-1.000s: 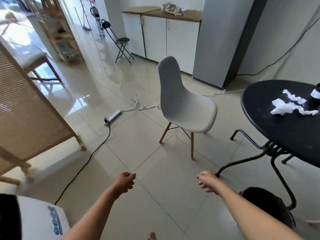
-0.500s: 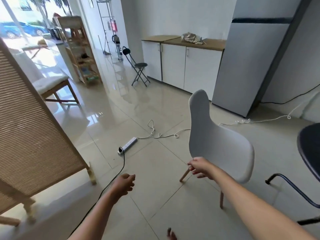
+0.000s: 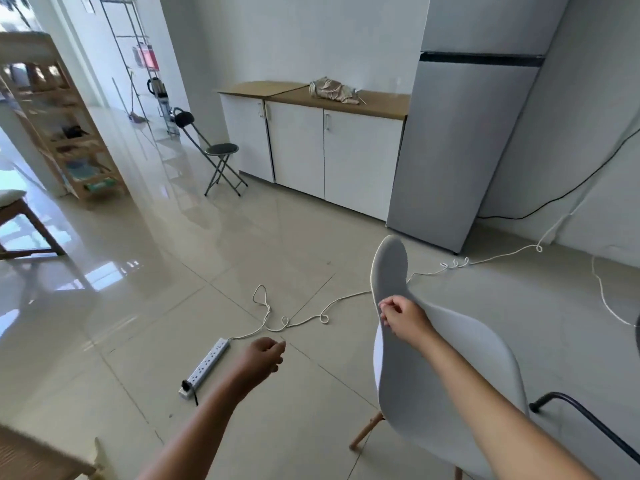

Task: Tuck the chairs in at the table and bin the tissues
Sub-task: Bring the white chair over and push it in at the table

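A white shell chair [image 3: 446,368] with wooden legs stands at the lower right, its backrest rising at the left side. My right hand [image 3: 400,315] grips the left edge of that backrest. Loosely curled and holding nothing, my left hand [image 3: 263,355] hovers over the floor to the chair's left. Only a black metal leg [image 3: 581,417] of the table shows at the right edge. The table top and the tissues are out of view.
A white power strip [image 3: 204,367] and a looping white cord [image 3: 311,318] lie on the tiled floor just left of the chair. A folding black stool [image 3: 220,157], white cabinets [image 3: 325,150] and a grey fridge [image 3: 460,140] line the far wall. A wooden chair corner [image 3: 41,459] sits lower left.
My right hand has reached out and closed on the chair's backrest edge. The view has moved closer and swung left, so the table top and tissues left the frame.
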A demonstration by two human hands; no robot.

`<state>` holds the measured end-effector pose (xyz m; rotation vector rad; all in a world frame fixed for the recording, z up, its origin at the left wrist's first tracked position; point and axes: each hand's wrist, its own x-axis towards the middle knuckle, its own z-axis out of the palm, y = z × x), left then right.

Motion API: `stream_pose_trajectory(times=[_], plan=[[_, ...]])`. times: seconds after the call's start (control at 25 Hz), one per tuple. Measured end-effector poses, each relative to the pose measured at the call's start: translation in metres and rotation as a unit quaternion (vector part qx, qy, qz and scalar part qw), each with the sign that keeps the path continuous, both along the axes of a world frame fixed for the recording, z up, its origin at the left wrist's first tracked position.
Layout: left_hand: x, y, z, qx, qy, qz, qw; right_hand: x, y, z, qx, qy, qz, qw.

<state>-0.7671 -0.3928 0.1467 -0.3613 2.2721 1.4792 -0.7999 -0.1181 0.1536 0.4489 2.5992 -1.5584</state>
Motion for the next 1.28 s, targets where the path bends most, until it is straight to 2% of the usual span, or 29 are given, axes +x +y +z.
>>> stream_pose_trajectory(times=[0.2, 0.32, 0.44, 0.68, 0.88, 1.16, 1.28], plan=[[-0.132, 0.031, 0.001, -0.014, 0.042, -0.142, 0.989, -0.076, 0.011, 0.003, 0.01, 0.035, -0.115, 0.993], [-0.204, 0.06, 0.006, -0.065, 0.079, -0.262, 0.96, -0.1, 0.016, 0.001, -0.013, 0.03, -0.209, 0.977], [-0.251, 0.098, 0.012, -0.107, 0.135, -0.385, 0.907, -0.11, 0.026, -0.004, -0.012, 0.01, -0.275, 0.961], [-0.319, 0.202, 0.025, -0.122, 0.258, -0.538, 0.793, -0.129, 0.073, -0.021, -0.018, -0.009, -0.397, 0.918], [-0.349, 0.277, 0.021, -0.139, 0.268, -0.642, 0.704, -0.128, 0.101, -0.03, -0.041, -0.026, -0.474, 0.879], [-0.359, 0.359, 0.008, -0.128, 0.262, -0.775, 0.562, -0.11, 0.097, -0.019, -0.029, -0.057, -0.617, 0.784], [-0.362, 0.383, 0.001, -0.101, 0.263, -0.827, 0.487, -0.112, 0.076, -0.013, -0.022, -0.061, -0.689, 0.722]])
